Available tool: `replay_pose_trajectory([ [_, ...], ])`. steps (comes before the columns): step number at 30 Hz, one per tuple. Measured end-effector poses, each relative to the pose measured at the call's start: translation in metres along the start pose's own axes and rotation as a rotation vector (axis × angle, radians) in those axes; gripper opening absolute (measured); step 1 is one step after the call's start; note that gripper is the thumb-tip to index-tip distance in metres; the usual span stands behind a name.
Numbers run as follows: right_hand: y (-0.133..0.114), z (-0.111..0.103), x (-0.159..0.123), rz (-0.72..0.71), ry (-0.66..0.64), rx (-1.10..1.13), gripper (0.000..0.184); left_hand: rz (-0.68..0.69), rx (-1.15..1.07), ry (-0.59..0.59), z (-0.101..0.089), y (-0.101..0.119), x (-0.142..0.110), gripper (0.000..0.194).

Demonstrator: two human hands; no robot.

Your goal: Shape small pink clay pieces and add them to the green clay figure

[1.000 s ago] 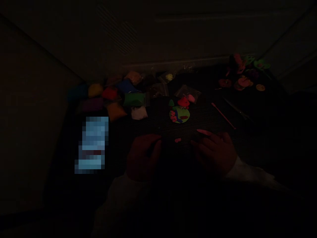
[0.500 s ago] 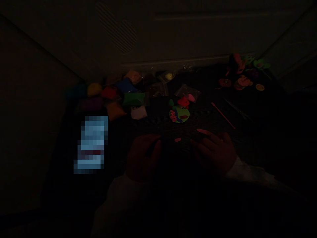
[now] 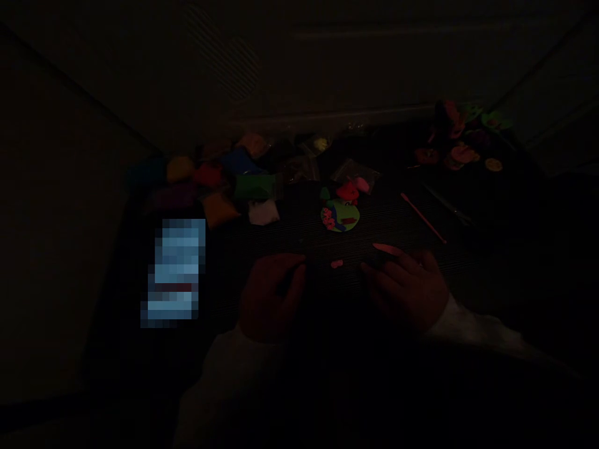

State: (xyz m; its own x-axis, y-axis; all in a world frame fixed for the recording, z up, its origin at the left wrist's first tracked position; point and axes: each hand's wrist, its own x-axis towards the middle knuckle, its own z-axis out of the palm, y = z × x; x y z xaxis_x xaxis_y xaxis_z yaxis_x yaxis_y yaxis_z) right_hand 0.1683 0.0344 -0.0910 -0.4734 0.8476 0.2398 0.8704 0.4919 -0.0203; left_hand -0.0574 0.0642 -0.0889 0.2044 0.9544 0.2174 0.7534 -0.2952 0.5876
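Note:
In very dim light, my left hand [image 3: 271, 296] rests on the dark table with its fingers loosely bent. A dark gap shows between thumb and forefinger, and I make out nothing in it. My right hand [image 3: 409, 290] is closed around a pink blade-shaped modelling tool [image 3: 385, 249], whose pointed end sticks out to the left. Between the hands lies a small pink piece of clay [image 3: 337, 264]. Just beyond is a round green clay base [image 3: 353, 219] bearing a red-capped figure [image 3: 347, 190], pink bits and a blue strip.
Bags of coloured clay, among them a green one [image 3: 256, 186], line the back left. A lit, pixelated rectangle [image 3: 176, 268] lies at left. A thin pink stick [image 3: 423, 218] and scissors [image 3: 449, 204] lie at right. Clay figures [image 3: 463, 154] stand at the back right.
The whole view has shifted very slightly to the right and looks a little darker. Both hands and the things on the table otherwise stay as they were.

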Motion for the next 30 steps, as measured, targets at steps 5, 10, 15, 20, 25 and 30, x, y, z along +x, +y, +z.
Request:
replay_pose_trajectory([
  [5,0.001,-0.001,-0.001,-0.005,0.0,-0.004,0.028,-0.017,-0.007,0.001,0.0,0.0,-0.001,0.021],
  [10,0.0,-0.003,0.0,-0.007,-0.012,-0.012,0.027,-0.006,-0.013,0.012,0.0,0.0,-0.001,0.021],
  [15,0.0,-0.003,0.0,0.014,0.007,0.03,0.028,0.0,0.005,0.006,0.0,0.0,-0.001,0.021],
  [20,0.006,-0.008,0.001,0.072,0.056,0.28,0.026,0.0,0.005,0.039,0.0,0.0,-0.002,0.021],
  [25,0.01,-0.009,0.001,0.209,0.074,0.365,0.021,0.033,0.005,0.034,0.001,0.001,-0.002,0.021],
  [30,0.011,-0.003,0.008,0.206,0.033,0.272,0.018,0.039,0.016,0.03,0.002,0.001,-0.001,0.021],
])
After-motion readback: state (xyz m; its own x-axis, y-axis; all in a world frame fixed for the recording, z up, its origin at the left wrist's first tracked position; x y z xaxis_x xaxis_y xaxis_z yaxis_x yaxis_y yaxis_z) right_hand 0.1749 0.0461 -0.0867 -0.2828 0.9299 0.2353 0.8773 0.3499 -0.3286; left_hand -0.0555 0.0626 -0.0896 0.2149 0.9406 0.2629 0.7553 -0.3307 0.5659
